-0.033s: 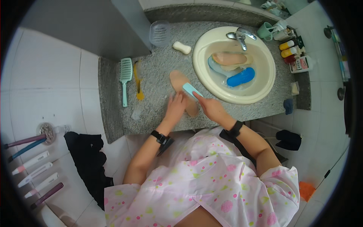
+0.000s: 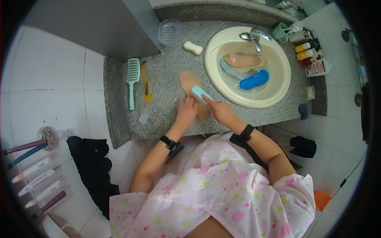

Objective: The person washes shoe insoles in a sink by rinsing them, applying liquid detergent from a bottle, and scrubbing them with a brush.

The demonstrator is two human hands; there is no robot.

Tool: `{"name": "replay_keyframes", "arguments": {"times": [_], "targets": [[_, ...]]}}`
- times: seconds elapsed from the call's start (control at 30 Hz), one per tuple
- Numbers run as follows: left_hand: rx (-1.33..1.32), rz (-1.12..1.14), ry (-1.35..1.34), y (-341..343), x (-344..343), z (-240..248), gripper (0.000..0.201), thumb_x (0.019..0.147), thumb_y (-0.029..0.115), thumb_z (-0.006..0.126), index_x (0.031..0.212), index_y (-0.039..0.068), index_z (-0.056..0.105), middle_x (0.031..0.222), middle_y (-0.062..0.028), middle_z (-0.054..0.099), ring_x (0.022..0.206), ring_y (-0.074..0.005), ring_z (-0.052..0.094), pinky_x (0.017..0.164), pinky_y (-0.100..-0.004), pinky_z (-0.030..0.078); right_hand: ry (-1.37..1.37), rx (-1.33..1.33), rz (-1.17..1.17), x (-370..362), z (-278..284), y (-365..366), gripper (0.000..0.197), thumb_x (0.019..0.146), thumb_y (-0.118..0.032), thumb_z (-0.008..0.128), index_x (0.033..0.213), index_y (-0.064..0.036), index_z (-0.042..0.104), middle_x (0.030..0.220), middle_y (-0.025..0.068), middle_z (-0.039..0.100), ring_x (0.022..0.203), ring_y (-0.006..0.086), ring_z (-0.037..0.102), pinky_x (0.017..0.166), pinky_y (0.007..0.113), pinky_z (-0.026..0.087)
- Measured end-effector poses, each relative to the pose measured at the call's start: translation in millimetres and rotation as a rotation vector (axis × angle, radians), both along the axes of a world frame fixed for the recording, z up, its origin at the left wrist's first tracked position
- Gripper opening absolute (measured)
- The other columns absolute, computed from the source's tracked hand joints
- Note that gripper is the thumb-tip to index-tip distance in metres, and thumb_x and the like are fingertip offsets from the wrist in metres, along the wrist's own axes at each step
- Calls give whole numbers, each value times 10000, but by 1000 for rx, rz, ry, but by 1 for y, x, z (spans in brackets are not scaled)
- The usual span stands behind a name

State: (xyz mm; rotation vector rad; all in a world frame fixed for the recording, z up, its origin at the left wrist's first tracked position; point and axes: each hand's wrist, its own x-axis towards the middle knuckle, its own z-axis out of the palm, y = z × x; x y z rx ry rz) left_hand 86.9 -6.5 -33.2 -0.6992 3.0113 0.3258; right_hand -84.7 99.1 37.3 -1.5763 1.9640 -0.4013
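A long beige insole lies slantwise on the grey stone counter, left of the sink. The fingers of my left hand are apart and rest on its left edge near the middle; their tips are slightly blurred. My right hand grips a small light-blue brush, with the index finger stretched along its back. The brush sits on the insole's middle, and its underside is hidden. Between my hands the insole's lower end stays visible. In the cream washbasin, a bright blue insole and a beige insole lie in water.
A chrome faucet rises behind the basin. White soap and a clear soap dish lie toward the back. A mint hairbrush and yellow comb lie left. Bottles crowd the right side.
The view has shifted slightly. Both hands, the brush and the insole keep nearly the same places, with my left hand still on the insole and the brush still in my right.
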Motion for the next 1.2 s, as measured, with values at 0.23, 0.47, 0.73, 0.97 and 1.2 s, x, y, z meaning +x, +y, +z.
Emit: {"name": "replay_keyframes", "arguments": {"times": [0.23,0.47,0.73,0.97,1.2], "targets": [[10,52,167,12,8,-11,353,816,73,550,1132,-73,606,1315,-216,514,1283,-331,445,1098,-480,305,220,-116,15,21,-42,-57,619,848,-147,562,1431,-136,355,673,173,636,604,350,635,521,444,503],[64,27,195,3,8,-21,372,812,70,547,1144,-90,603,1271,-230,559,1204,-339,518,1064,-477,350,207,79,33,32,-45,-24,636,831,-107,566,1434,-124,363,657,198,618,537,371,594,509,482,474],[-27,15,267,3,9,-21,321,745,67,590,1022,-82,657,1171,-233,599,1184,-333,538,1048,-445,382,212,142,55,28,-40,-26,669,813,-103,572,1442,-130,346,697,206,638,631,384,633,566,461,515],[-27,-26,270,-1,8,-21,322,733,50,587,1016,-90,652,1168,-238,600,1149,-346,559,1013,-450,421,144,-8,-10,26,-44,-60,658,826,-121,576,1442,-122,345,669,193,629,603,368,636,571,464,516],[-35,-56,267,-1,4,-16,275,705,35,604,938,-99,664,1152,-254,602,1138,-360,560,1011,-470,418,81,-216,-20,18,-58,-70,632,848,-126,558,1448,-148,359,636,189,599,555,364,593,529,468,471]]}}
